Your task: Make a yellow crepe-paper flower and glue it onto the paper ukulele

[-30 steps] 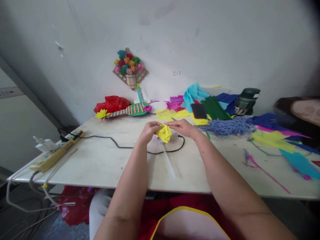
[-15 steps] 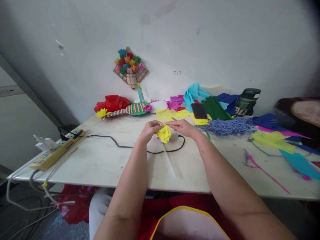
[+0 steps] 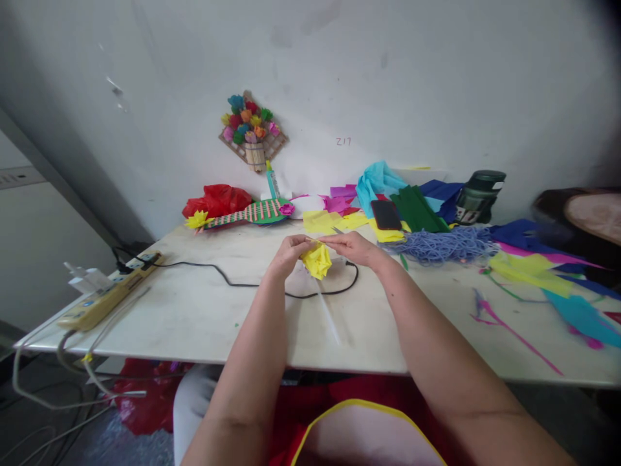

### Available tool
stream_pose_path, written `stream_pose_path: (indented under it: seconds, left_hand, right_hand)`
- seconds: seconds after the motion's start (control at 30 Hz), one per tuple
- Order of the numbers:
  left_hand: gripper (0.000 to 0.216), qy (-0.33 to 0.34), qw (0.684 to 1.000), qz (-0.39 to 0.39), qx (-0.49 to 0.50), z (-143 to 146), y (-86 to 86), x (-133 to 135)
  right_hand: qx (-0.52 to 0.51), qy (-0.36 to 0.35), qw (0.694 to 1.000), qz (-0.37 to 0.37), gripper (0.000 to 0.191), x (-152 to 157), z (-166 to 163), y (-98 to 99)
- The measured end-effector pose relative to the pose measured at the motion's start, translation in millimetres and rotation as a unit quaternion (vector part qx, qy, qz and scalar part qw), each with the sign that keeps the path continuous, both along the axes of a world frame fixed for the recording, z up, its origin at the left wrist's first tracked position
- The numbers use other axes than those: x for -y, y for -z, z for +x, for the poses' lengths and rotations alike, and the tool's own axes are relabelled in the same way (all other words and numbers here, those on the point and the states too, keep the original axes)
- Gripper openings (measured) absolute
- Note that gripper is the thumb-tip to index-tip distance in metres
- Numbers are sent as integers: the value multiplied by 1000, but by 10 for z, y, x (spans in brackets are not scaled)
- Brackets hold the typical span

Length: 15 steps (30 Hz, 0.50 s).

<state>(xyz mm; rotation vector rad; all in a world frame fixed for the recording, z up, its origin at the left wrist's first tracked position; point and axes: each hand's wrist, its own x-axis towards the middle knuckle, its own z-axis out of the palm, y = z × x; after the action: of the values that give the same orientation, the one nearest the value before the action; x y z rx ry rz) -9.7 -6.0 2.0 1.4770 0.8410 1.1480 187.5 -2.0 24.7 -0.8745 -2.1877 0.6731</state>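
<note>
A yellow crepe-paper flower hangs head down between my hands over the middle of the table. My left hand pinches its base from the left. From the right, the closed fingertips of my right hand meet the same base; the stem is mostly hidden by fingers. A grey pointed metal tip shows just behind my right fingers, and I cannot tell whether it is held. Below the flower lies a translucent glue stick, its far end running under a pale tool partly covered by the hands.
A black cord loops from the power strip to the middle. Behind lie a green paper-covered guitar shape, crepe paper, a phone and blue-grey string. A pink stem is at right.
The yellow flower has turned slightly between my fingers and shifted a little left. Both hands stay in nearly the same place.
</note>
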Motion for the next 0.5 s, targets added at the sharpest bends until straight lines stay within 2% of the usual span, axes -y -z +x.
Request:
stream_pose_path:
  seconds: [0.5]
  left_hand:
    - [22, -11, 1000, 1, -18, 17, -30, 43]
  right_hand:
    - [20, 24, 999, 28, 36, 18, -8, 2]
